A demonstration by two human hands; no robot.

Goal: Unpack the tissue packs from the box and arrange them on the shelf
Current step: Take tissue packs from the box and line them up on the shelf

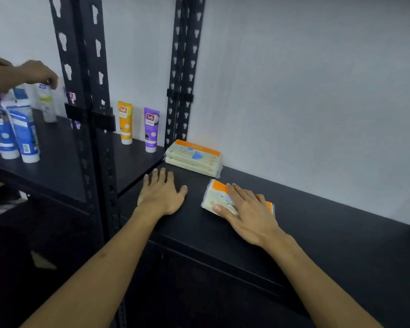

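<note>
Head view, left hand [162,197] flat, fingers apart, right hand [247,210] straight-fingered on tissue pack [217,200], mid-shelf [317,223]

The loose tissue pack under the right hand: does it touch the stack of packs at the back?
Apart. The head view shows a strip of bare black shelf between the loose tissue pack and the stack.

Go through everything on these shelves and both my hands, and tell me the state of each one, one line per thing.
left hand: flat on the shelf, fingers straight, holding nothing
right hand: pressing flat on the single tissue pack
single tissue pack: lying flat on the shelf, apart from the stack
stacked tissue packs: lying flat by the wall
shelf: bare to the right
yellow tube: upright on its cap
purple tube: upright on its cap
</note>
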